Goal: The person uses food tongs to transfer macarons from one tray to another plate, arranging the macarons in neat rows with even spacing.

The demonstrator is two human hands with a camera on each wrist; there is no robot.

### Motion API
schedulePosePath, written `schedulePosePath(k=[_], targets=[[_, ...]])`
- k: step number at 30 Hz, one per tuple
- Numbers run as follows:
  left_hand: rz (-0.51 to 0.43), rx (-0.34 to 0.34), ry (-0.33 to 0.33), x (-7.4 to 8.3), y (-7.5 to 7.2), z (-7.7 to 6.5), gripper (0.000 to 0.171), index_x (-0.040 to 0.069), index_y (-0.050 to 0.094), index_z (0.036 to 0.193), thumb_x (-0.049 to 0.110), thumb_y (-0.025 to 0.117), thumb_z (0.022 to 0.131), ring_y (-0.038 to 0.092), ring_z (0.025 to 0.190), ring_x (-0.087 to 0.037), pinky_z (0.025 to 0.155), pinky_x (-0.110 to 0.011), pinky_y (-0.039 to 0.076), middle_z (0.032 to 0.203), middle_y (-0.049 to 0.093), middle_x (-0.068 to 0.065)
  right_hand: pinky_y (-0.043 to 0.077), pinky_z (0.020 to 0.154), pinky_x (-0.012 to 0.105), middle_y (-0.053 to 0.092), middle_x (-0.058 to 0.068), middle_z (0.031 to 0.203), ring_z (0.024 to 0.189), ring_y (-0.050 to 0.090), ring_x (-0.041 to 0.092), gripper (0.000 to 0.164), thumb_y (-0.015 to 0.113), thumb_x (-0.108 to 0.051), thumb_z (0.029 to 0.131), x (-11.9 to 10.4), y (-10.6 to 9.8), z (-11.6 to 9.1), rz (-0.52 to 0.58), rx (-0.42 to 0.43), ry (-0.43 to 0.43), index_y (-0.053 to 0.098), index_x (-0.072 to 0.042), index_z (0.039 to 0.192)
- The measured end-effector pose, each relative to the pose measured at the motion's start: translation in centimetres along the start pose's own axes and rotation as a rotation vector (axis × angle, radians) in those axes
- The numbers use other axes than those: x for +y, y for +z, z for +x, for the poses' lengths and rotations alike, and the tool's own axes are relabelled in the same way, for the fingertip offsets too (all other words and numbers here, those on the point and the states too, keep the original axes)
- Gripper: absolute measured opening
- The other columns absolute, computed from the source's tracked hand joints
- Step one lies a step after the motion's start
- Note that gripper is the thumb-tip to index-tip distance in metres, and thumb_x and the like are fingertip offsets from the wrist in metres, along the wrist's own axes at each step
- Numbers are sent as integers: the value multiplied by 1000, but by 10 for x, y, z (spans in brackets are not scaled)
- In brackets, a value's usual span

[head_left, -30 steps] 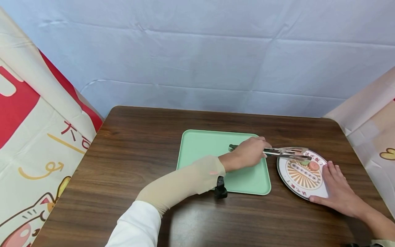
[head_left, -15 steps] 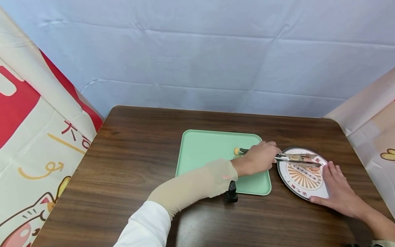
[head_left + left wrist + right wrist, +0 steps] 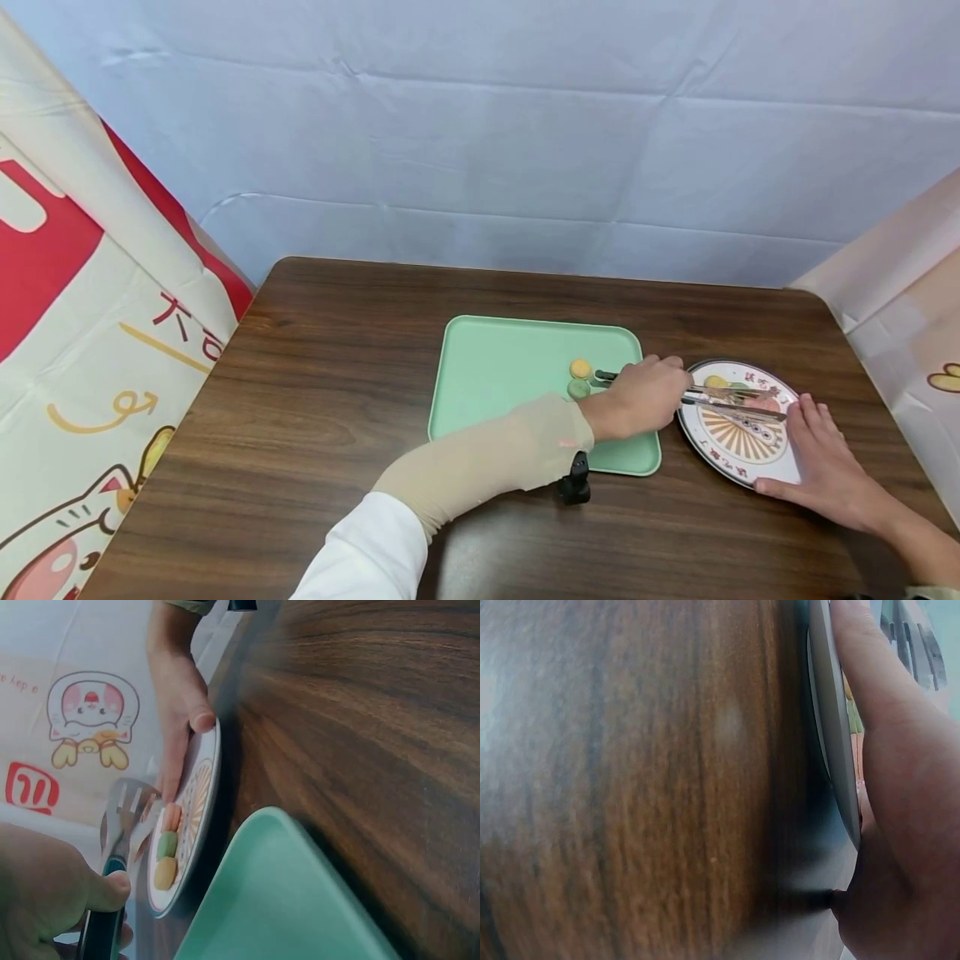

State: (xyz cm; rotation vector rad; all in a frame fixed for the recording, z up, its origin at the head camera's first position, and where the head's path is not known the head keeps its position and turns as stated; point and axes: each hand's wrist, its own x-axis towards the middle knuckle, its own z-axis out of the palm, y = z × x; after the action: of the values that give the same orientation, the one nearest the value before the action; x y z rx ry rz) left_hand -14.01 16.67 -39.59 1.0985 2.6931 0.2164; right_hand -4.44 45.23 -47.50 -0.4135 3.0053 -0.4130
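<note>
The left hand (image 3: 651,396) grips tongs (image 3: 101,930), arms apart, over the plate (image 3: 772,467) with three macarons (image 3: 167,844); best squeeze lightly (they may crumble) while the right hand (image 3: 825,467), fingers straight, braces the rim.

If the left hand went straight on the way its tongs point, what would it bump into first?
Most likely the right hand, whose fingers lie at the plate just beyond the tips of the tongs. They might pass above those fingers, though; height is hard to judge.
</note>
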Motion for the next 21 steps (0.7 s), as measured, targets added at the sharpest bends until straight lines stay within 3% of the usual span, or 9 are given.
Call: schedulePosePath(k=[13,21], targets=[[48,-47,7,14,10,2,32,34,69,121,17,45,108,52,99,-7,71,-25,53,125,57,16,-25,115,37,-14,47,154,147,-26,44,131,82,-46,81,-2,-1,-1,8,-6,2,-5,24,149],[53,-65,2,19,14,4,32,33,71,110,17,44,109,52,95,-8,71,-27,54,116,58,15,-25,116,37,-12,47,154,148,-27,42,131,82,-46,81,-1,0,-1,-1,6,-14,-3,25,149]])
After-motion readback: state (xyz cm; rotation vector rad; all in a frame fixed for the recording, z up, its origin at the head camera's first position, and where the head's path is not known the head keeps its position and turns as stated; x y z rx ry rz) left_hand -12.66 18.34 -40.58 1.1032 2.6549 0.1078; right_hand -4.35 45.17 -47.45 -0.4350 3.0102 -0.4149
